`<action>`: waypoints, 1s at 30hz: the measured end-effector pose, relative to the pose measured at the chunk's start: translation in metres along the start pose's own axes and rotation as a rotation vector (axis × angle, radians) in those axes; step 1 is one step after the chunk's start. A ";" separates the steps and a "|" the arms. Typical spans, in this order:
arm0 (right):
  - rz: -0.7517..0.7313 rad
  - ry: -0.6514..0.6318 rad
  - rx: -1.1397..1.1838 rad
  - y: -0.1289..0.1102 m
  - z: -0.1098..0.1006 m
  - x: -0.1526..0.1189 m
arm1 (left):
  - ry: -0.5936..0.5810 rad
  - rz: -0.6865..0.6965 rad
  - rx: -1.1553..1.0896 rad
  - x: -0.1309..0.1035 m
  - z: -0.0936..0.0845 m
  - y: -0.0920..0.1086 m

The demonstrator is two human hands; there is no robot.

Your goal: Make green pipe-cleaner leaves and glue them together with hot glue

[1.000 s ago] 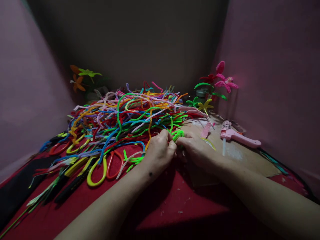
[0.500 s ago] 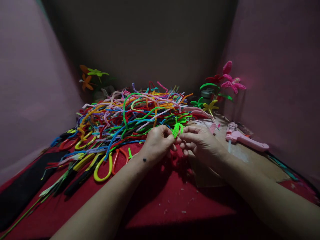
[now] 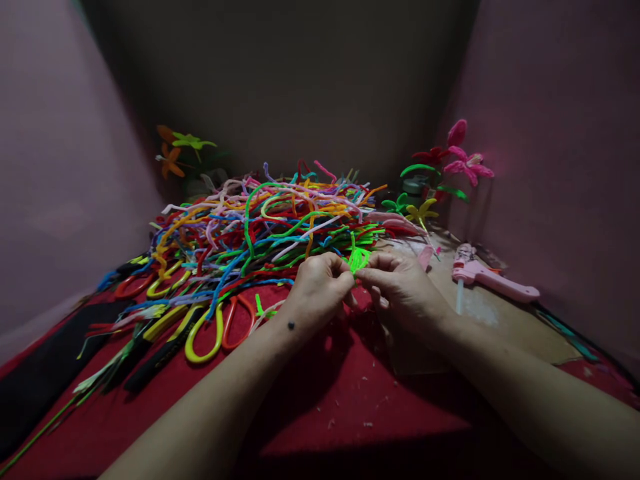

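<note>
Green fuzzy piece [image 3: 358,259] is just off the near R edge of the pile [image 3: 280,213], bent into a rounded bunch of loops, bright lime, held up between both hands. L hand [image 3: 324,287]: thumb + index pinched tog. on its L side. R hand [image 3: 403,287]: thumb + index clamped on its R side, other fingers curled under. Exact finger contact on the far side hidden, can't tell.

Pile = tangled pipe cleaners, soft fuzzy nap, bendy stems, mixed colors (pink, orange, blue, red, green etc).

Near L of pile: yellow loop handle [image 3: 205,337] + red loop handle [image 3: 239,323], smooth, prob. plastic; next to them a tool [image 3: 173,325] w/ yellow/black grips, head not visible. Further L of pile: flat matte black strip [image 3: 50,360].

R of pile: pink glue gun [image 3: 493,282], smooth body, translucent glue stick [image 3: 460,297] poking out toward the near side, on flat brown cardboard [image 3: 530,333] w/ whitish smears.

Behind pile, R: fuzzy pink flower [image 3: 469,165], pointed petals. Behind pile, L: fuzzy orange flower [image 3: 171,161], same style.

Red cloth [image 3: 400,420] under all, lint bits near side of pile.

Text: pale marks on black grip of tool, too small to read. No brand legible elsewhere.
</note>
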State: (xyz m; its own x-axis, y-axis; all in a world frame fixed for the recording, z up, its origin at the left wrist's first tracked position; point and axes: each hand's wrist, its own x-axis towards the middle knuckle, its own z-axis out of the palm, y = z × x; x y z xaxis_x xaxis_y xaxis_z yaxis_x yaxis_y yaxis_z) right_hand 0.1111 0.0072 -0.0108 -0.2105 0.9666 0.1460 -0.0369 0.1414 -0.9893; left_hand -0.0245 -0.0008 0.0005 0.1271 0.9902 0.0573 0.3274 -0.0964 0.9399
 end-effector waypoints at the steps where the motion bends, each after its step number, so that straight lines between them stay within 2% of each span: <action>1: 0.003 -0.003 -0.018 0.000 0.000 0.000 | 0.006 0.007 0.002 0.000 0.000 0.000; 5: 0.036 -0.013 -0.090 -0.001 -0.002 0.000 | 0.016 0.013 0.020 0.000 0.000 -0.002; 10: 0.096 -0.116 -0.072 -0.003 -0.003 0.002 | 0.041 0.028 0.102 0.000 0.000 -0.002; 13: 0.145 -0.037 0.032 -0.003 -0.005 0.004 | 0.102 0.114 0.200 -0.001 0.000 -0.003; 19: 0.004 0.000 -0.119 -0.005 -0.005 0.003 | 0.139 0.122 0.247 -0.002 -0.001 -0.002; 25: -0.296 0.192 -0.415 -0.001 -0.002 0.001 | 0.119 -0.007 0.107 -0.001 0.002 0.000; 27: -0.296 0.188 -0.413 0.000 -0.001 0.001 | 0.105 -0.064 0.069 -0.002 0.003 0.002; 30: -0.157 0.096 -0.282 -0.001 -0.001 0.000 | 0.108 -0.069 0.059 -0.002 0.003 0.004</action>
State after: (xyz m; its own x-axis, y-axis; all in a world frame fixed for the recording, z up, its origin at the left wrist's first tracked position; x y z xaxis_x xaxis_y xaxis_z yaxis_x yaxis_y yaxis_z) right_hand 0.1117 0.0074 -0.0098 -0.1305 0.9422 0.3085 0.2132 0.3306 -0.9194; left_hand -0.0202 -0.0035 0.0031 0.0023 0.9995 0.0321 0.3865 -0.0305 0.9218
